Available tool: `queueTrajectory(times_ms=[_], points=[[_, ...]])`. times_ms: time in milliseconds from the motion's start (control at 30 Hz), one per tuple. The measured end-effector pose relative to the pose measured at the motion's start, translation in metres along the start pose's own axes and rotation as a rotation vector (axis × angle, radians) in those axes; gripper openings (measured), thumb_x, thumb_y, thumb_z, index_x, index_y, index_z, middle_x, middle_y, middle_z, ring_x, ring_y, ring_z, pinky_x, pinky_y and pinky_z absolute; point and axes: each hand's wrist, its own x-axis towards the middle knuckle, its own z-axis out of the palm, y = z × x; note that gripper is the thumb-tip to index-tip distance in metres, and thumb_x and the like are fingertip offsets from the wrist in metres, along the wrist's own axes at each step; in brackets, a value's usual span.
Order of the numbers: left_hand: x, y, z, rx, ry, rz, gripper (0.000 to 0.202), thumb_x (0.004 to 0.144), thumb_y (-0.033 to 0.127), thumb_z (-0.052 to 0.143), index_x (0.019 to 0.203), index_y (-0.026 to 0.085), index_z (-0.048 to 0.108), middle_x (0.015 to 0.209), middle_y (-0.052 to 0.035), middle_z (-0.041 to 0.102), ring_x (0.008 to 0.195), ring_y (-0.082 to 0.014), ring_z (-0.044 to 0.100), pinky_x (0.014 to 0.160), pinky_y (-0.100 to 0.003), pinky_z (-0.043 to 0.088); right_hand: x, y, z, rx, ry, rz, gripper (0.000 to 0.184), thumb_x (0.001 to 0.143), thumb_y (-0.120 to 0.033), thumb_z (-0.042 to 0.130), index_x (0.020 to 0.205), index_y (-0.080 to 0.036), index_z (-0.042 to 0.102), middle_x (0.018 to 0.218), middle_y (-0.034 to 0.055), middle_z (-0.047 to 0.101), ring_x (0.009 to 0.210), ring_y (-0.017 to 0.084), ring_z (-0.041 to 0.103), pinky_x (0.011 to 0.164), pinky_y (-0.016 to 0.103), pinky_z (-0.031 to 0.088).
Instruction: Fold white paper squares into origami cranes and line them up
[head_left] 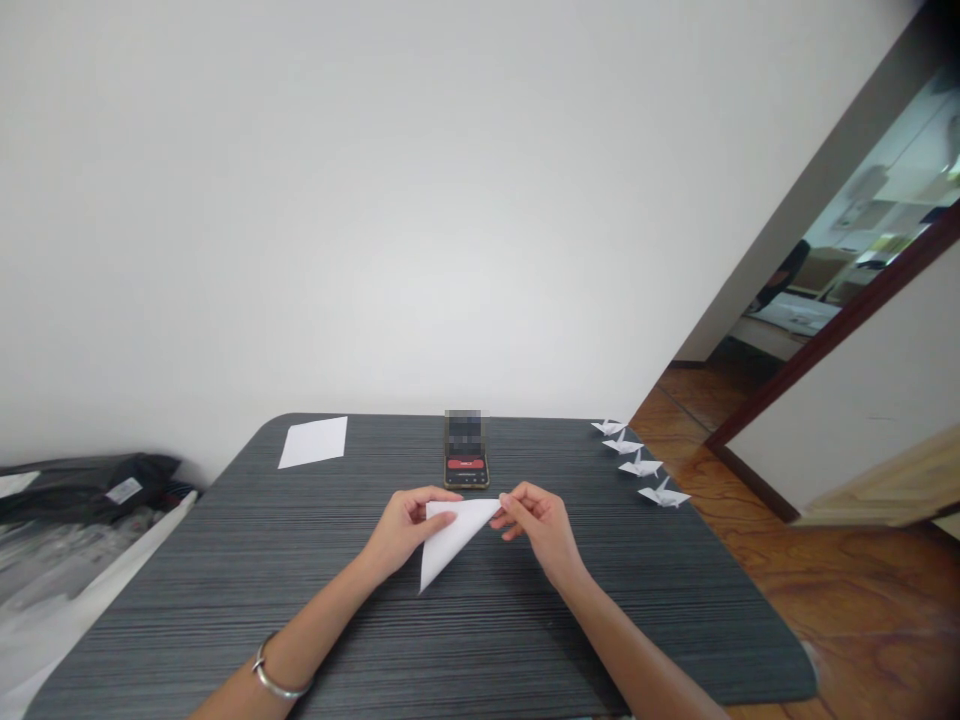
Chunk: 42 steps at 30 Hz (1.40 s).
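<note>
A white sheet folded into a triangle [448, 540] hangs just above the dark striped table [300, 580], its point toward me. My left hand [405, 528] pinches its top left corner. My right hand [541, 525] pinches the top right corner with fingertips pressed together. A silver bangle circles my left wrist.
A phone [466, 458] stands propped beyond the hands, screen lit. A flat white sheet [313, 441] lies at the far left of the table. Several folded paper cranes [640, 466] line the right edge. Dark bags [82, 480] lie left of the table; a doorway opens at right.
</note>
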Motion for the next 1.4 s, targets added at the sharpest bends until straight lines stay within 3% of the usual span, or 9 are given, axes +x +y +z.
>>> queueTrajectory(times_ms=[300,533,900,1133,1333,1400], points=[[-0.001,0.001,-0.001,-0.003,0.013,-0.004,0.031,0.066,0.030,0.067,0.090,0.012,0.066,0.079,-0.0060,0.067,0.058,-0.0111,0.052,0.049,-0.019,0.035,0.000,-0.005,-0.001,0.055,0.077,-0.020,0.033,0.073,-0.047,0.058,0.065,-0.015,0.054,0.058,0.0017,0.063,0.048,0.011,0.059,0.039,0.018,0.046],[-0.001,0.005,0.000,0.006,0.011,0.003,0.030,0.066,0.031,0.066,0.089,0.012,0.066,0.078,-0.0058,0.067,0.057,-0.0112,0.053,0.048,-0.019,0.035,-0.001,-0.005,-0.002,-0.066,-0.001,-0.048,0.029,0.071,-0.043,0.061,0.065,-0.015,0.058,0.061,0.0030,0.063,0.052,0.012,0.059,0.041,0.019,0.046],[-0.002,0.007,0.002,0.041,0.013,0.011,0.030,0.067,0.032,0.065,0.090,0.012,0.067,0.079,-0.0058,0.067,0.056,-0.0113,0.052,0.048,-0.019,0.034,-0.001,-0.004,0.000,-0.101,0.026,-0.054,0.031,0.071,-0.044,0.060,0.062,-0.015,0.056,0.056,0.0014,0.060,0.049,0.012,0.056,0.040,0.019,0.044],[-0.002,0.008,-0.001,0.031,0.070,0.000,0.030,0.065,0.032,0.066,0.087,0.012,0.066,0.080,-0.0067,0.067,0.058,-0.0128,0.054,0.049,-0.020,0.037,0.003,-0.001,-0.006,-0.035,0.138,-0.083,0.031,0.073,-0.045,0.058,0.063,-0.016,0.055,0.057,0.0001,0.058,0.047,0.010,0.056,0.039,0.018,0.044],[-0.002,0.011,0.003,0.017,0.017,0.002,0.029,0.066,0.030,0.065,0.088,0.012,0.066,0.079,-0.0056,0.067,0.058,-0.0124,0.055,0.050,-0.020,0.037,0.001,0.002,0.002,-0.034,-0.084,0.048,0.031,0.069,-0.045,0.062,0.073,-0.014,0.061,0.060,0.0018,0.063,0.051,0.013,0.060,0.038,0.017,0.044],[-0.002,0.010,0.004,0.028,0.003,0.008,0.029,0.067,0.030,0.065,0.089,0.013,0.066,0.081,-0.0055,0.067,0.059,-0.0127,0.055,0.051,-0.020,0.037,0.000,0.004,0.005,-0.032,-0.103,0.075,0.031,0.067,-0.044,0.063,0.070,-0.013,0.061,0.056,0.0016,0.063,0.050,0.013,0.061,0.038,0.017,0.044]])
